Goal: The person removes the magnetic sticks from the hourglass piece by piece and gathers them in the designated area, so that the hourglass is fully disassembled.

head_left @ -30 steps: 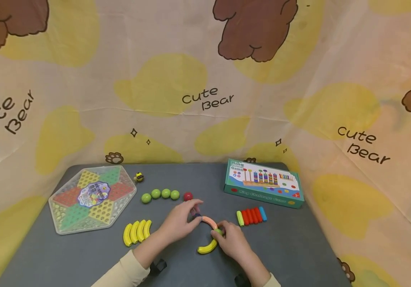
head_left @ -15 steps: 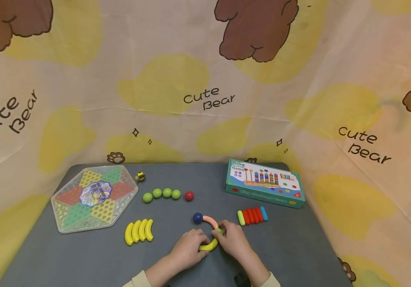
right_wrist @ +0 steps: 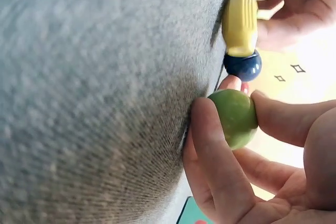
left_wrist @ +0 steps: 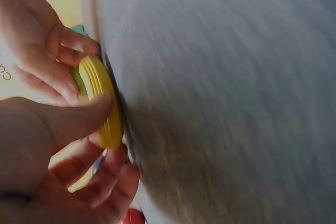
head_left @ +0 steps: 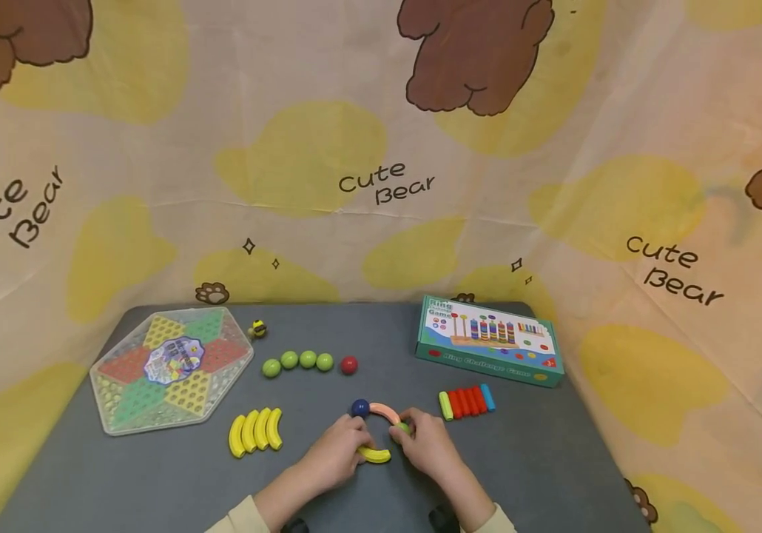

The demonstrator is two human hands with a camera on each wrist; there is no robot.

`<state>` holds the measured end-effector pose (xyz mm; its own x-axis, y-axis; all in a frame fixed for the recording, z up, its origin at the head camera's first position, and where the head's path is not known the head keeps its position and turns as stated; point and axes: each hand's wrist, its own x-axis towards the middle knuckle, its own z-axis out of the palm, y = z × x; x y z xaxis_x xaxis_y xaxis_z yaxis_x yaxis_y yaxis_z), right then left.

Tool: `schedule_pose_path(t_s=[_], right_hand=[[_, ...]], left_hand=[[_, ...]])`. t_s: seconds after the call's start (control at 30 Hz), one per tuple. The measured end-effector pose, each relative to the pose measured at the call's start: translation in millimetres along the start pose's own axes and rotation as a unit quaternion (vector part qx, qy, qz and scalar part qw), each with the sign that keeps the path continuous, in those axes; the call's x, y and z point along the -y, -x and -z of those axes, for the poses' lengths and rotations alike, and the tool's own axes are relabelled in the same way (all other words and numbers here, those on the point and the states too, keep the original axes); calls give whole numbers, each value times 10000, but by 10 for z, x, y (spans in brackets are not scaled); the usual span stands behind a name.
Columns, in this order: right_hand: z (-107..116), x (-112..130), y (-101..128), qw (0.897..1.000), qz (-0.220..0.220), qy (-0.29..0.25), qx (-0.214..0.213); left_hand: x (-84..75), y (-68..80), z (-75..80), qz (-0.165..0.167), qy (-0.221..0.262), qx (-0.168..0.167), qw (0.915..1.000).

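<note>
In the head view my left hand point(head_left: 337, 450) pinches a yellow curved stick point(head_left: 376, 456) between thumb and fingers. Ridges run along this stick point(left_wrist: 100, 95), seen close in the left wrist view. My right hand point(head_left: 430, 442) holds a green ball point(right_wrist: 235, 119) between thumb and fingertips, low over the grey tabletop. A pink curved stick point(head_left: 384, 411) reaches from the green ball to a dark blue ball point(head_left: 360, 408), forming an arc. The yellow stick's free end points toward the right hand, with a gap between it and the green ball.
Several yellow curved sticks point(head_left: 255, 431) lie at left. Behind them is a row of green balls point(head_left: 308, 360), with a red ball point(head_left: 349, 365) beside it. Short coloured sticks point(head_left: 466, 402) lie at right before a green game box point(head_left: 490, 340). A hexagonal board point(head_left: 174, 370) sits far left.
My left hand has gone from the blue ball to the yellow curved stick and taken hold of it. The stick has come away from the green ball, leftward. The right hand stays at the green ball.
</note>
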<state>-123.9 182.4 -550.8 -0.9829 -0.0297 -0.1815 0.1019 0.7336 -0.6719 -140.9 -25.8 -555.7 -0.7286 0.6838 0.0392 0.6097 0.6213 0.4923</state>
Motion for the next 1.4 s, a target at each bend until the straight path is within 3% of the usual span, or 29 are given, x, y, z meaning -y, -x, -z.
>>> schedule_pose_path(t_s=[0.1, 0.2, 0.4, 0.5, 0.7, 0.8, 1.03, 1.27, 1.4], right_hand=[[5, 11, -1, 10000, -33, 29, -57], [19, 26, 11, 9999, -85, 36, -77], [32, 54, 58, 9998, -127, 97, 141], [66, 56, 55, 9996, -123, 181, 153], [118, 71, -103, 9993, 159, 264, -206], [90, 79, -192, 9989, 312, 331, -133], [36, 90, -234, 9987, -25, 485, 123], [36, 94, -149, 9993, -78, 371, 68], [4, 90, -114, 9996, -16, 246, 161]], left_hand=[[48, 15, 48, 14, 27, 131, 9999], [41, 30, 64, 128, 58, 8, 9999], [-90, 77, -22, 1085, 267, -320, 9932], [-162, 67, -96, 1483, 121, -361, 9882], [-228, 4, -203, 1837, -351, -479, 9812], [-227, -22, -219, 1937, -401, -545, 9787], [-176, -11, -175, 1829, -316, -376, 9819], [-183, 14, -173, 1103, -127, -292, 9934], [-190, -7, -194, 932, -103, -266, 9952]])
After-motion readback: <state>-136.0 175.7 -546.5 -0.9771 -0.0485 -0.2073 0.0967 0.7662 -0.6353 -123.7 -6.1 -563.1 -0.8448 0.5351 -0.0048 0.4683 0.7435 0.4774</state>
